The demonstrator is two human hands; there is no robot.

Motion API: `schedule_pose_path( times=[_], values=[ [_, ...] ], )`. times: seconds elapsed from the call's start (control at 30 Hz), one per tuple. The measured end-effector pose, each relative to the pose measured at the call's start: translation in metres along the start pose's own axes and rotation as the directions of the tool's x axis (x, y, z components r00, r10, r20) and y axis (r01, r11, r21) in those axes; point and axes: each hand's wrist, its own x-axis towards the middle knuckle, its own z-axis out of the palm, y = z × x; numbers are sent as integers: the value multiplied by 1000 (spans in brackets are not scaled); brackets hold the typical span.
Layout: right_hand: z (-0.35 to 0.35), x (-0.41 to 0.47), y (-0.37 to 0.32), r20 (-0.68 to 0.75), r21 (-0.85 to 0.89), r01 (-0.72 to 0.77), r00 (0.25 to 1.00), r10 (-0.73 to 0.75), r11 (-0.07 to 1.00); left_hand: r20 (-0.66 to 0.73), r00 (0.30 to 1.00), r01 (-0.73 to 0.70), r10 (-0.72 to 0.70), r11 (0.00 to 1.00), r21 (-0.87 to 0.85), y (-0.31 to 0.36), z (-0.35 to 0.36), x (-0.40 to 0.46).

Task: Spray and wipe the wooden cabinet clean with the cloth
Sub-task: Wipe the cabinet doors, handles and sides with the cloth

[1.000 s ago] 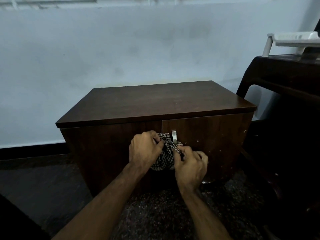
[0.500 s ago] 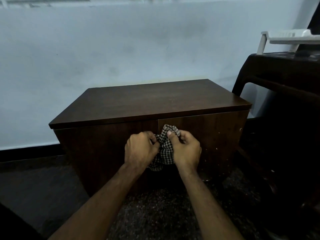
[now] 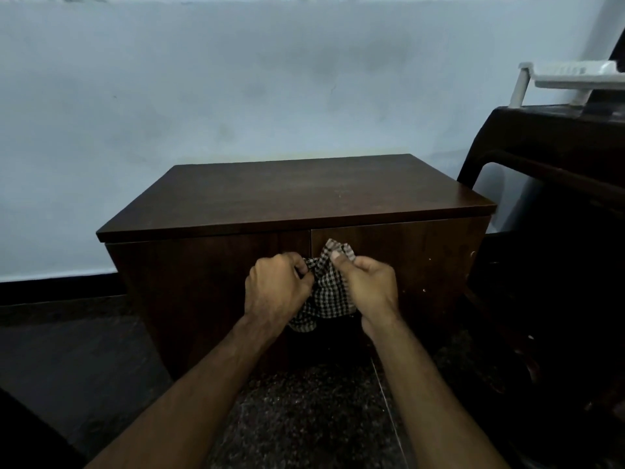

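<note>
Wooden cabinet [image 3: 304, 198] fills the middle of the frame in our head view, dark brown, with a flat overhanging top and two closed doors on the front, the seam between them running down just above our hands. We hold the checked cloth [image 3: 326, 289] bunched in front of those doors, at the centre of the frame and slightly below the cabinet's top edge; whether it touches the wood we cannot tell. Our left hand [image 3: 275, 289] has its grip closed round the left part of the cloth, knuckles toward us, fingers curled in. Our right hand [image 3: 370, 287] pinches the upper right part between thumb and curled fingers, and a peak of fabric sticks up above the thumb. A loose fold hangs down below the left wrist. Behind the cabinet a pale wall [image 3: 236, 96] spans the upper frame. At the right edge stands a dark plastic chair [image 3: 554, 154], with a white object [image 3: 571, 76] resting on it at the upper right. The floor [image 3: 304, 418] at the bottom of the frame is dark and speckled.
</note>
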Motion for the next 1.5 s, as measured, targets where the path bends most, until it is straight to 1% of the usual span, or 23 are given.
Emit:
schedule_pose_path(
  times=[0.07, 0.13, 0.23, 0.3, 0.33, 0.4, 0.5, 0.53, 0.63, 0.73, 0.87, 0.97, 1.0, 1.07, 1.13, 1.2, 1.27, 1.3, 1.33, 1.37, 1.43, 1.47, 1.5],
  values=[
    [3, 1, 2, -3, 51, -25, 1000, 25, 998, -2, 1000, 8, -8, 1000, -5, 0, 0, 0],
    [4, -5, 13, -9, 68, 50, 999, -50, 996, 3, 1000, 6, -6, 1000, -7, 0, 0, -1],
    [-1, -16, 40, -20, -22, 219, 976, -219, 976, 9, 1000, 1, -1, 1000, -4, 0, -1, -1],
    [-5, -17, 45, -36, -111, 278, 958, -283, 954, 3, 1000, -9, 9, 1000, -8, -1, 0, -1],
    [-5, -14, 40, -44, -122, 295, 952, -303, 948, -1, 1000, -16, 16, 1000, -12, -1, 0, 0],
    [-2, -7, 25, -59, -71, 268, 960, -272, 961, 0, 1000, -26, 26, 1000, -10, -3, 1, -1],
    [1, 6, 4, -51, -89, 158, 985, -163, 983, -12, 1000, -29, 29, 1000, 3, -4, 3, 1],
    [0, 6, 4, -31, -68, 161, 986, -164, 985, -16, 999, -31, 31, 1000, 3, -4, 3, 1],
    [-6, 1, 16, 49, 1, 245, 968, -245, 970, -16, 999, -28, 28, 1000, 8, -4, 3, 0],
    [-11, -5, 43, 99, -61, 316, 946, -310, 947, -21, 999, -41, 41, 999, 8, -5, 4, 0],
    [-8, -3, 24, 62, 34, 237, 969, -239, 971, -22, 999, -46, 47, 999, 21, -6, 6, 2],
    [-3, 4, 6, 8, -58, 181, 983, -181, 982, -32, 998, -45, 46, 999, 14, -6, 7, 2],
    [-3, 5, 4, 18, -47, 161, 987, -160, 986, -33, 998, -43, 44, 999, 9, -5, 7, 2],
    [-6, 2, 9, 68, 8, 174, 982, -174, 985, -34, 999, -36, 36, 999, 5, -6, 8, 0],
    [-10, -4, 22, 123, 14, 256, 959, -256, 967, -35, 999, -31, 31, 999, 5, -7, 7, -3],
    [-16, -4, 35, 136, -60, 340, 934, -329, 939, -47, 999, -4, 4, 1000, -13, -7, 11, -5],
    [-20, 2, 39, 86, -207, 389, 921, -380, 898, -46, 996, 77, -80, 995, -61, -5, 23, -14],
    [-22, 3, 37, 42, -315, 420, 902, -429, 851, -30, 991, 124, -129, 984, -131, -5, 31, -22],
    [-25, 4, 35, 13, -417, 462, 864, -503, 783, -2, 985, 170, -175, 960, -222, -8, 41, -29],
    [-27, 4, 29, 26, -510, 514, 810, -585, 689, 18, 976, 214, -219, 928, -305, -9, 48, -33],
    [-30, 15, 41, 138, -598, 617, 708, -692, 512, 38, 947, 303, -320, 844, -443, -16, 75, -38],
    [-30, 14, 43, 167, -613, 646, 669, -724, 455, 53, 938, 320, -343, 793, -518, -20, 78, -39],
    [-30, 12, 45, 168, -623, 651, 654, -738, 434, 76, 930, 335, -360, 746, -576, -24, 80, -38]
  ],
)
